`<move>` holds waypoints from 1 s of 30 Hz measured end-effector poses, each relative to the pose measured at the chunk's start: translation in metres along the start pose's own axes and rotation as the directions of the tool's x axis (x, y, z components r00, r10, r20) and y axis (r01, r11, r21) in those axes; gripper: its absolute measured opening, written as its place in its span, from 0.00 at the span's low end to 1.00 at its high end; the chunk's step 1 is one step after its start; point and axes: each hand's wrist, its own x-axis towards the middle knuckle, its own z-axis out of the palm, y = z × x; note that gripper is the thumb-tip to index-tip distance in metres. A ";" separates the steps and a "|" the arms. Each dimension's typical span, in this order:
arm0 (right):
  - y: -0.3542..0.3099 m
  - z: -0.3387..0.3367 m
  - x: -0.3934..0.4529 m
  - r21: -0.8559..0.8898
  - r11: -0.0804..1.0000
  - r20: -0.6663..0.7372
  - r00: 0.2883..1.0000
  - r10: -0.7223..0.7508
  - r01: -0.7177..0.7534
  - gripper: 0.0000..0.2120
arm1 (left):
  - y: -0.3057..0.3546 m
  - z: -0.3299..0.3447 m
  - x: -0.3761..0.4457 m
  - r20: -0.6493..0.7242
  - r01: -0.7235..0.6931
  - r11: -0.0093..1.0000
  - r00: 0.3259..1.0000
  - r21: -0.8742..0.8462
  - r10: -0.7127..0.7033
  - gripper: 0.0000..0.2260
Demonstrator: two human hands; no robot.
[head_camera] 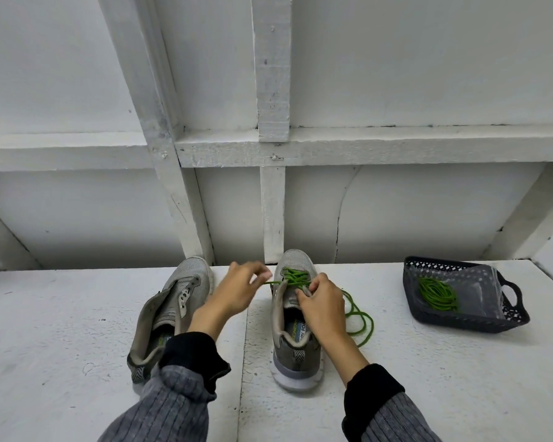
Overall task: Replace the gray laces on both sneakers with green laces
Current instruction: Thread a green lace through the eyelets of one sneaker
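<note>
Two grey sneakers stand toes-away on a white surface. The right sneaker (296,317) has a green lace (296,277) crossed through its front eyelets. My left hand (237,290) pinches one end of that lace and holds it taut to the left of the shoe. My right hand (321,303) grips the shoe's tongue and lace at the eyelets. The lace's other end trails in loops (359,317) on the surface to the right. The left sneaker (173,311) has no lace and leans open beside my left forearm.
A dark mesh basket (473,320) at the right holds a coiled second green lace (438,293). A white wall with wooden battens (272,202) rises just behind the shoes. The white surface (61,330) stretches left and towards me.
</note>
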 end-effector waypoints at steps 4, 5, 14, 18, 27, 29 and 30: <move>0.004 -0.002 -0.001 0.032 0.999 -0.007 1.000 0.007 -0.006 0.12 | 0.007 0.016 -0.003 -0.034 0.086 0.993 0.996 0.081 -0.083 0.10; 0.005 -0.002 -0.002 0.042 0.999 -0.012 1.000 0.011 -0.010 0.12 | 0.009 0.018 -0.003 -0.048 0.098 0.994 0.994 -0.051 -0.100 0.10; 0.005 -0.004 -0.004 0.006 1.000 -0.029 1.000 0.007 -0.007 0.10 | 0.035 -0.019 -0.002 -0.369 -0.067 0.592 0.836 -0.803 -0.407 0.11; 0.004 -0.002 -0.005 0.002 1.000 -0.041 0.999 0.028 -0.027 0.10 | 0.021 -0.022 -0.005 -0.309 -0.029 0.954 0.949 -0.300 -0.068 0.09; 0.004 -0.005 -0.006 -0.037 0.999 -0.051 0.999 0.018 -0.020 0.10 | 0.016 0.007 -0.004 -0.122 0.137 0.895 0.971 -0.424 -0.206 0.08; 0.004 -0.006 -0.007 -0.040 0.999 -0.055 0.998 0.008 -0.011 0.10 | 0.023 -0.002 -0.003 -0.118 0.117 0.571 0.926 -0.813 -0.358 0.09; 0.005 -0.005 -0.007 -0.041 0.999 -0.057 0.998 0.003 -0.006 0.10 | 0.023 -0.007 -0.001 -0.097 0.080 0.374 0.897 -0.924 -0.432 0.10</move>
